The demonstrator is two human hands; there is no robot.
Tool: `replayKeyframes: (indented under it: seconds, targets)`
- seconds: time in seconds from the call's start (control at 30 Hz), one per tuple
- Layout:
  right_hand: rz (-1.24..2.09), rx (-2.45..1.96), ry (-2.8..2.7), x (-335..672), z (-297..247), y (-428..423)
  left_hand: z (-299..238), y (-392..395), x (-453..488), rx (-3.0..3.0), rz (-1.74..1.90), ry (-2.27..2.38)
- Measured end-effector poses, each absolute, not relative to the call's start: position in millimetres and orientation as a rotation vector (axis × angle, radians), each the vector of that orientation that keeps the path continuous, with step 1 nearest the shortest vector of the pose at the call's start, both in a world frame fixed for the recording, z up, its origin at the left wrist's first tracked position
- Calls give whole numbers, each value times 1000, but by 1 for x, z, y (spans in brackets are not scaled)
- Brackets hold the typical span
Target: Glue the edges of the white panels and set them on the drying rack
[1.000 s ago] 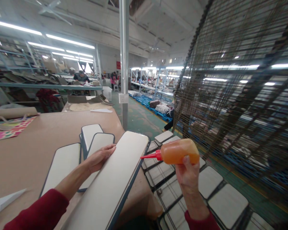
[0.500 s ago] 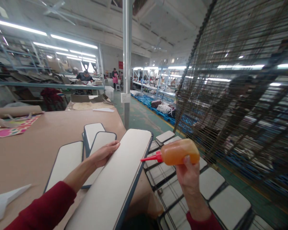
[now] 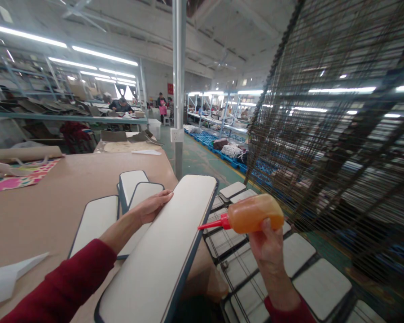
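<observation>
My left hand (image 3: 155, 205) is closed on the left edge of a long white panel (image 3: 168, 242) with rounded corners and a dark blue rim, holding it tilted above the table. In my right hand (image 3: 266, 244) is a squeeze bottle (image 3: 254, 214) of amber liquid, lying nearly level. Its red nozzle (image 3: 213, 223) points left, and the tip is at the panel's right edge. Whether liquid is coming out is too small to see. Behind my left hand, similar white panels (image 3: 97, 220) lie overlapping on the brown table (image 3: 54, 215).
To the right, a wire rack (image 3: 235, 264) holds several smaller white panels (image 3: 321, 285). A tall wire mesh frame (image 3: 323, 112) leans above it. A metal post (image 3: 178, 89) stands past the table. White paper (image 3: 10, 278) and patterned fabric (image 3: 23, 177) lie at left. People work farther back.
The panel has shifted slightly up and right in view, with my left hand still on it. The bottle has moved slightly right, its nozzle tip staying at the panel's edge.
</observation>
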State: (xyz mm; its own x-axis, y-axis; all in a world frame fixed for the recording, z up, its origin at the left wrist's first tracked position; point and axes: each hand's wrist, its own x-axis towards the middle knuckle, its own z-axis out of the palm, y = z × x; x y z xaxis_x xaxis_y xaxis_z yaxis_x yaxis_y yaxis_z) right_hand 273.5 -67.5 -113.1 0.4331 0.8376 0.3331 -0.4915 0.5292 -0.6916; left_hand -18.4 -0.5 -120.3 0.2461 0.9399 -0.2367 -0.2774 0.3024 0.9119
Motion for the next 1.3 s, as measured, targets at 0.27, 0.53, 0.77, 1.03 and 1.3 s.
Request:
replayKeyframes:
  seconds: [0.27, 0.53, 0.77, 1.03, 1.3]
  targets:
    - [886, -547, -722, 276, -108, -74, -112, 6, -10, 877, 997, 979]
    - [883, -548, -733, 285, -111, -78, -96, 10, 4, 891, 995, 1018]
    - [852, -565, -744, 293, -109, -87, -89, 14, 15, 925, 995, 1011]
    - [911, -581, -775, 305, -107, -103, -88, 17, 25, 922, 1051, 966]
    - [995, -571, -756, 316, -112, -114, -84, 4, 33, 890, 1091, 1031]
